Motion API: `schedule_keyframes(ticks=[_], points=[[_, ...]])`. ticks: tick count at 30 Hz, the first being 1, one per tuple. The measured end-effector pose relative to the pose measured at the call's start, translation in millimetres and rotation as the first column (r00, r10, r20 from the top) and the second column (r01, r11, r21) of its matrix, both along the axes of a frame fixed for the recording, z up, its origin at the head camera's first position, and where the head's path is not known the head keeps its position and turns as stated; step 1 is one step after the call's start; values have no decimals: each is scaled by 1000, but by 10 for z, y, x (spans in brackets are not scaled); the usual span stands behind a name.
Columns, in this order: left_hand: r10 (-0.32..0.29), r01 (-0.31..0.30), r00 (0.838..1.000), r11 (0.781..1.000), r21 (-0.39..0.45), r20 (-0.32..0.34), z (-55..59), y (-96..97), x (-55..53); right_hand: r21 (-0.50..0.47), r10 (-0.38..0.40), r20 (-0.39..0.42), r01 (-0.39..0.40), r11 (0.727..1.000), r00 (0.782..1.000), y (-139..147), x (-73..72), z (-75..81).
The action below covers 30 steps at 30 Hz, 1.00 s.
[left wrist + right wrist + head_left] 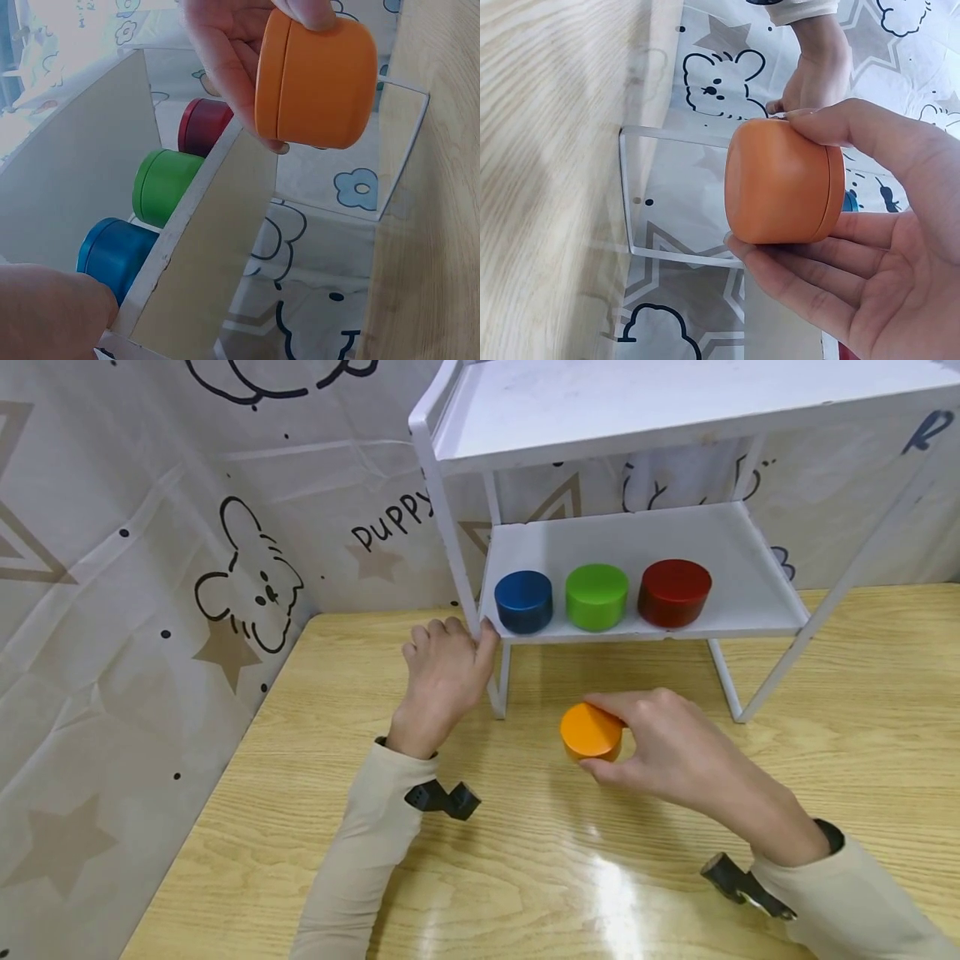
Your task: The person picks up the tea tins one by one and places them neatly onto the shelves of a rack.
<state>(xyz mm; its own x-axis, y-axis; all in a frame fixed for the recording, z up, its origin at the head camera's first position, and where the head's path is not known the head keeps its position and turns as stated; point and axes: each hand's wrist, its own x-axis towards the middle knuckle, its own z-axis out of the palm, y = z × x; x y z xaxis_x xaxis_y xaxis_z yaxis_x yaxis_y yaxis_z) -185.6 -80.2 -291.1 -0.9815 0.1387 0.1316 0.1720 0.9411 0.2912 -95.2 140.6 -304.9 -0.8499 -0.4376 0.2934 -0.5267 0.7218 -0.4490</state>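
An orange round tin [591, 732] with a lid seam is pinched between the thumb and fingers of my right hand [678, 747], above the table in front of the rack; the right wrist view shows the same tin [784, 184] up close. My left hand [448, 672] grips the white rack [645, 637] at its front left post, the thumb on the shelf's corner beside the blue tin. On the lower shelf stand a blue tin [523, 602], a green tin [596, 597] and a dark red tin [675, 593] in a row, left to right.
The rack's upper shelf [675, 402] overhangs the tins. Below, its thin wire legs [723, 681] stand on the wooden table [525, 877]. A printed cloth [150, 652] hangs behind and to the left.
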Motion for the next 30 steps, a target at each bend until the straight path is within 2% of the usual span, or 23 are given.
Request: schedule_keyframes(ticks=[12,30], points=[[9,-9,1000,1000,3,-14,5,-3,-1,10,-29,-22,29,1000,999,69,3,65],[18,-18,1000,1000,1,0,11,8,-3,20,-65,21,64,998,998,142,42,154]])
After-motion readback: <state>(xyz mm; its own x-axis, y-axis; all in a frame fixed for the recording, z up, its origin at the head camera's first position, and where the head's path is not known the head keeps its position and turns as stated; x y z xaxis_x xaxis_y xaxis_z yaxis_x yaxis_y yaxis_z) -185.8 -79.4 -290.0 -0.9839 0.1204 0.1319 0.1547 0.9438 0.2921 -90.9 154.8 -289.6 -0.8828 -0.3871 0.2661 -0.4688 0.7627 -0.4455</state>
